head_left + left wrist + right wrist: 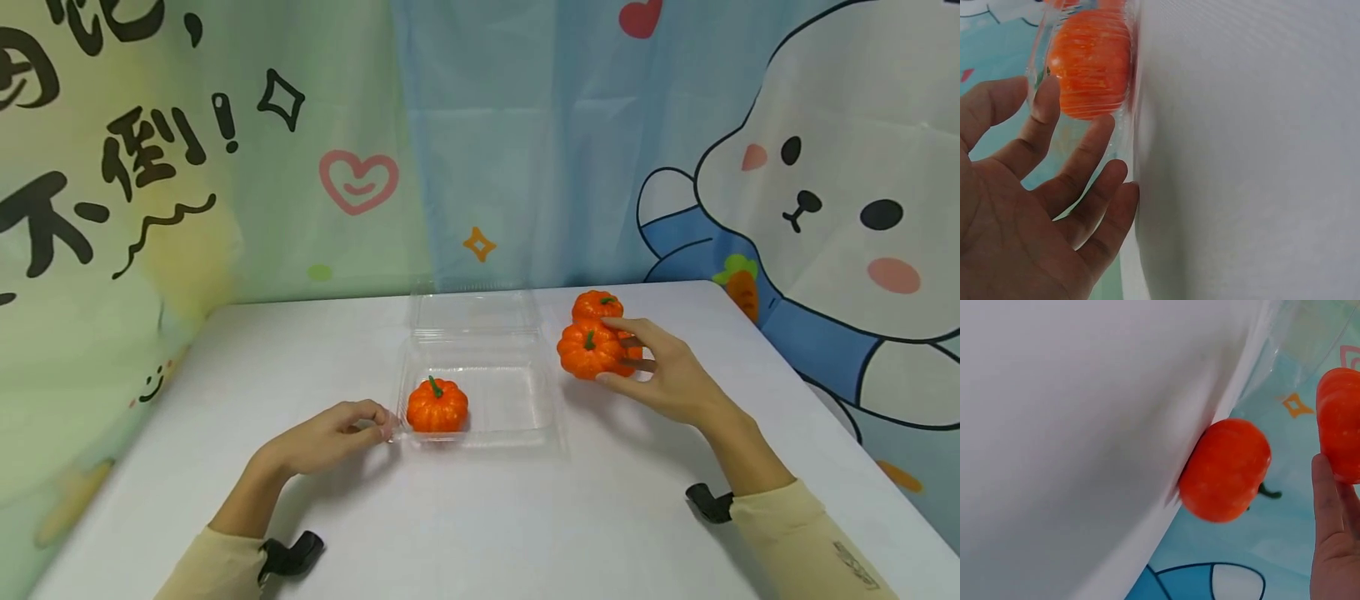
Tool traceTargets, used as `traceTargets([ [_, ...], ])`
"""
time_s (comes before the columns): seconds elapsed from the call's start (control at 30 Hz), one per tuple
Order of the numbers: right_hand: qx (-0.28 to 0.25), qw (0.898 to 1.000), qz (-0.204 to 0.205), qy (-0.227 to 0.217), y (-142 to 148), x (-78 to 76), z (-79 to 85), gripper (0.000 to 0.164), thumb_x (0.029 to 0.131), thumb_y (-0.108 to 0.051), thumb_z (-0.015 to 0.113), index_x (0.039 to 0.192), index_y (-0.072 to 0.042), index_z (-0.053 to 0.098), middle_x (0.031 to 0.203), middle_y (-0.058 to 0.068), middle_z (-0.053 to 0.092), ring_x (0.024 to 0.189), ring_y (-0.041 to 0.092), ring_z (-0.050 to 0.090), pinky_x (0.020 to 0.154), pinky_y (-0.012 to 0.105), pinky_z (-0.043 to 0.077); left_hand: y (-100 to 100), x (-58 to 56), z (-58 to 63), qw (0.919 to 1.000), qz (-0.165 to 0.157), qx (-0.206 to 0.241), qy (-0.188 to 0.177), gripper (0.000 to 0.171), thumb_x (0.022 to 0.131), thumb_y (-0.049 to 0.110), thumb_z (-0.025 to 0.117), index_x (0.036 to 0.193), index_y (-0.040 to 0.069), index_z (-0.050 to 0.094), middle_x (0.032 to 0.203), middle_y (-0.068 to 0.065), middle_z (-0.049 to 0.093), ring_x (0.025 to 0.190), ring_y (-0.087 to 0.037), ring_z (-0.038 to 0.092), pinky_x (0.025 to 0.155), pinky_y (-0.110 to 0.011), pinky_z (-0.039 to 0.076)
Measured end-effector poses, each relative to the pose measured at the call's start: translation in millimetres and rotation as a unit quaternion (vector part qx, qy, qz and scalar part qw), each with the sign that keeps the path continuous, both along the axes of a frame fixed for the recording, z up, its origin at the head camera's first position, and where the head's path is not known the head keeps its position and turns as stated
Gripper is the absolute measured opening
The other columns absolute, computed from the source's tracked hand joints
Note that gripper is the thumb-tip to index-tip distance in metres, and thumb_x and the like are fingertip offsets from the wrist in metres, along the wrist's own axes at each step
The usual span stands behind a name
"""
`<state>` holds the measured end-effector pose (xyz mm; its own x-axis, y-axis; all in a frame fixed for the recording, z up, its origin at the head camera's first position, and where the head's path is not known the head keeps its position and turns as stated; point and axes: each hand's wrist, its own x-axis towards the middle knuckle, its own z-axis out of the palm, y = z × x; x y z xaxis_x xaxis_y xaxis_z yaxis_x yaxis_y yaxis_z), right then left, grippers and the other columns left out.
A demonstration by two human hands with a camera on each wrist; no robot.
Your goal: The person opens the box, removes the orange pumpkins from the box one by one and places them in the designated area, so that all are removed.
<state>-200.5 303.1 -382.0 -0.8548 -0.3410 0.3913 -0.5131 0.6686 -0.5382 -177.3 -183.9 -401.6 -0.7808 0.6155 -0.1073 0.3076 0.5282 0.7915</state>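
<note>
A clear plastic clamshell box point(510, 400) lies with its lid point(472, 310) folded back. Inside, at its left, sits a small orange toy pumpkin point(437, 407) with a green stem. My left hand point(333, 437) is at the box's front left corner, thumb and index finger pinching the rim; its other fingers are spread loosely in the left wrist view. To the right of the box, my right hand point(667, 375) holds another toy pumpkin point(588, 350) off the table between thumb and fingers. Behind it is a further pumpkin point(596, 303); more orange shows partly hidden behind the fingers.
The white table point(480, 517) ends at a printed cloth backdrop point(487, 150) with a cartoon bear. Black straps point(292, 554) sit at both wrists. In the right wrist view, a pumpkin point(1225, 470) rests on the table near the held one.
</note>
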Motion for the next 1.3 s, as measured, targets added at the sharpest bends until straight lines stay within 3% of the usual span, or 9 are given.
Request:
traceTargets([
  [0.23, 0.002, 1.000, -0.005, -0.024, 15.8, 10.5, -1.9, 0.069, 0.085, -0.023, 0.086, 0.144, -0.013, 0.053, 0.137, 0.012, 0.057, 0.112, 0.037, 0.064, 0.081, 0.049, 0.060, 0.4, -0.4, 0.4, 0.9998, -0.013, 0.015, 0.004, 0.020, 0.107, 0.022, 0.053, 0.110, 0.009, 0.068, 0.121, -0.006, 0.067, 0.117, -0.021, 0.057, 0.101, -0.036, 0.047],
  [0.6, 0.009, 0.995, -0.014, -0.095, 36.2, 23.7, -5.0, 0.065, 0.088, -0.024, 0.083, 0.144, -0.010, 0.053, 0.144, 0.016, 0.054, 0.116, 0.042, 0.064, 0.087, 0.049, 0.058, -0.2, -1.3, -0.7, 0.9999, -0.010, 0.012, -0.003, 0.022, 0.107, 0.024, 0.052, 0.112, 0.009, 0.068, 0.122, -0.004, 0.068, 0.120, -0.024, 0.057, 0.103, -0.041, 0.047],
  [0.93, 0.011, 0.992, -0.019, -0.128, 46.8, 26.9, -4.0, 0.065, 0.089, -0.025, 0.082, 0.144, -0.009, 0.050, 0.148, 0.020, 0.049, 0.115, 0.043, 0.064, 0.089, 0.049, 0.057, 2.3, -4.3, -1.8, 0.9998, -0.013, 0.014, -0.008, 0.023, 0.107, 0.026, 0.053, 0.112, 0.008, 0.068, 0.122, -0.006, 0.067, 0.120, -0.025, 0.056, 0.102, -0.037, 0.047],
  [1.3, 0.028, 0.983, -0.003, -0.179, 51.0, 26.5, -6.3, 0.057, 0.090, -0.030, 0.081, 0.137, -0.008, 0.058, 0.141, 0.017, 0.058, 0.112, 0.035, 0.067, 0.091, 0.045, 0.058, 5.6, -5.3, 0.4, 0.9997, -0.016, 0.013, -0.013, 0.021, 0.107, 0.025, 0.054, 0.111, 0.010, 0.068, 0.123, -0.005, 0.067, 0.122, -0.026, 0.055, 0.104, -0.040, 0.045],
])
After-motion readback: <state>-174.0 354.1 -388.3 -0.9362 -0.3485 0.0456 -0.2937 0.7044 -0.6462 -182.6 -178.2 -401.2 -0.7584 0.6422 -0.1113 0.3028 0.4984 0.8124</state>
